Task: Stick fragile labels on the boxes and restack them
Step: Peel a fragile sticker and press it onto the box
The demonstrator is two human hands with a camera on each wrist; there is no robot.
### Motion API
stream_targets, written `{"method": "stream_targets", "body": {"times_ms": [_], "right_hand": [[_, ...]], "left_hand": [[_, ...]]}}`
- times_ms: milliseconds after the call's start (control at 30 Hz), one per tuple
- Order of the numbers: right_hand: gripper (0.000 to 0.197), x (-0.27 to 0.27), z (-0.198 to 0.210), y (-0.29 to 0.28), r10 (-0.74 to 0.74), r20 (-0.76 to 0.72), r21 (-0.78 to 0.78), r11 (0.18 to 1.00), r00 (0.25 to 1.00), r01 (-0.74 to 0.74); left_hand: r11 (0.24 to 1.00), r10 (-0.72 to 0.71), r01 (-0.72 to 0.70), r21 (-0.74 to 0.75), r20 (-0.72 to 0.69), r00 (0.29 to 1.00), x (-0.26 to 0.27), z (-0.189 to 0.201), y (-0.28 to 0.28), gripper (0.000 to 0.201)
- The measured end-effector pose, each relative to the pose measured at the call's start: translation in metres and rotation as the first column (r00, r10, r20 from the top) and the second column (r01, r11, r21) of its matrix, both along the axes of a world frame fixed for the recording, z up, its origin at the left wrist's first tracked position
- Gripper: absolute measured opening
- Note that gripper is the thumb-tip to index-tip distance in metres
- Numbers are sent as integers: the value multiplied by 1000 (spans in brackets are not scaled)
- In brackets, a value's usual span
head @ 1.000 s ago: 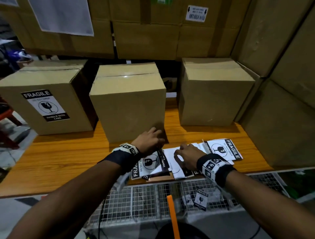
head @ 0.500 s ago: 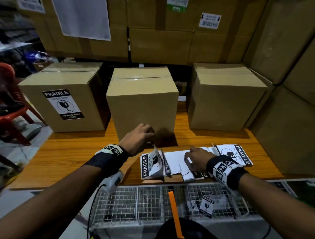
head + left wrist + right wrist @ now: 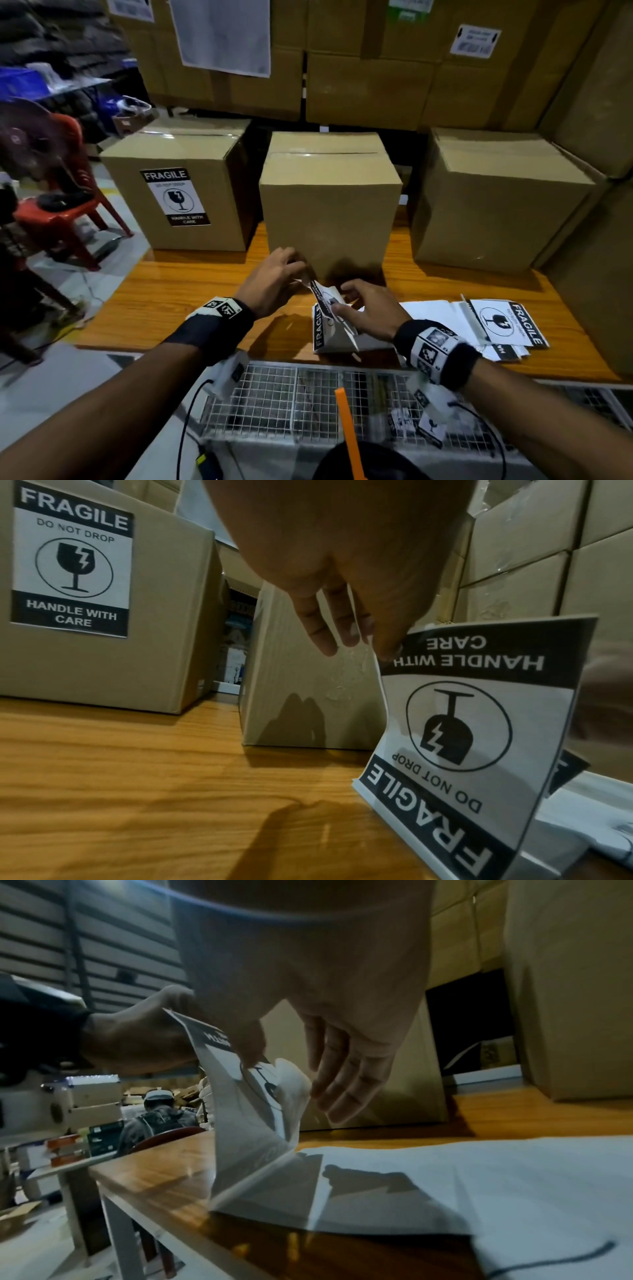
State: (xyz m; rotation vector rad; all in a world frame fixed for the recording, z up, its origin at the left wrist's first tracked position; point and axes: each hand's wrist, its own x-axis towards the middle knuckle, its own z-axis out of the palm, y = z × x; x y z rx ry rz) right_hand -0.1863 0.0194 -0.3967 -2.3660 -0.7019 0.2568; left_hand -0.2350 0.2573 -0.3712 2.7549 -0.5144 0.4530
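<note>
Head view: three cardboard boxes stand in a row on the wooden table [image 3: 191,291], each apart from its neighbour by a dark gap.
Left box [image 3: 181,185]: near the table's left edge; its front face carries a stuck fragile label [image 3: 175,197].
Middle box [image 3: 329,202]: front face bare, taped along the top seam; it stands just behind both hands.
Right box [image 3: 496,198]: front face bare; its right side is close to the stacked cartons [image 3: 589,240] that wall in the table's right end.
Held label [image 3: 325,308]: raised on edge above the table's near edge, printed side facing left, upside down in the left wrist view; its lower end meets the table.
Left hand [image 3: 274,281]: thumb and fingertips pinch the top corner of the held label; the other fingers [image 3: 322,631] hang loose in front of the middle box.
Right hand [image 3: 370,311]: thumb and forefinger pinch the label's white backing, which curls away from the printed sheet; remaining fingers [image 3: 346,1085] slack.
Spare labels [image 3: 507,325]: a loose pile flat on the table to the right of the hands, near the front edge.
Open room: bare wood between the left box and the near edge, left of the hands.
Wire basket [image 3: 281,394]: directly below the table's near edge.
</note>
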Motion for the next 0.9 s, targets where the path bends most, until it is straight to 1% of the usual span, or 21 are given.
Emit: {"method": "stream_targets", "body": {"times_ms": [33, 100, 167, 233, 300, 333, 367, 400, 433, 467, 500, 567, 633, 733, 833, 900], "right_hand": [[43, 1, -1, 2, -51, -12, 5, 999, 999, 51], [30, 5, -2, 4, -139, 33, 9, 990, 990, 138], [19, 9, -1, 3, -200, 72, -3, 980, 977, 201], [18, 13, -1, 0, -251, 68, -22, 967, 966, 253], [20, 16, -1, -5, -296, 56, -34, 954, 954, 298], [21, 17, -1, -8, -314, 57, -45, 947, 948, 317], [22, 19, -1, -11, -323, 56, -46, 944, 945, 326], [22, 20, 0, -15, -333, 51, -46, 941, 941, 336], [20, 22, 0, -19, -347, 46, -41, 936, 937, 349], [18, 23, 1, -22, -360, 39, -39, 931, 932, 362], [14, 24, 3, -25, -371, 41, -37, 927, 928, 372], [11, 26, 6, -31, -374, 50, -36, 926, 926, 376], [12, 28, 10, -35, -376, 69, -37, 925, 924, 379], [11, 31, 15, -41, -380, 103, -53, 921, 919, 387], [8, 33, 24, -48, -389, 100, -71, 915, 916, 397], [6, 35, 33, -53, -389, 97, -72, 915, 916, 397]], "left_hand": [[1000, 6, -6, -1, -2, 1000, 0, -1, 0, 15], [1000, 21, -21, -15, 1, 1000, 0, -4, -1, 18], [998, 42, -42, -55, -7, 999, 1, -7, -6, 27], [986, 97, -106, -127, -70, 993, 2, -8, -15, 47], [952, 195, -220, -212, -132, 972, 1, -12, -24, 69], [932, 245, -274, -236, -143, 959, 0, -16, -28, 71], [924, 284, -310, -225, -140, 949, -2, -20, -30, 66], [935, 297, -315, -164, -123, 947, -5, -26, -31, 56], [961, 262, -269, -67, -99, 960, -8, -32, -31, 47], [982, 186, -183, 42, -91, 978, -11, -40, -30, 41], [988, 84, -69, 141, -104, 991, -12, -49, -29, 41], [947, -106, 147, 284, -153, 983, -14, -62, -26, 49], [893, -193, 269, 360, -234, 953, -13, -69, -29, 56], [862, -187, 319, 393, -339, 922, -12, -74, -33, 59], [857, -182, 327, 398, -359, 915, -12, -77, -33, 56], [874, -201, 327, 360, -344, 917, -11, -78, -33, 48]]}}
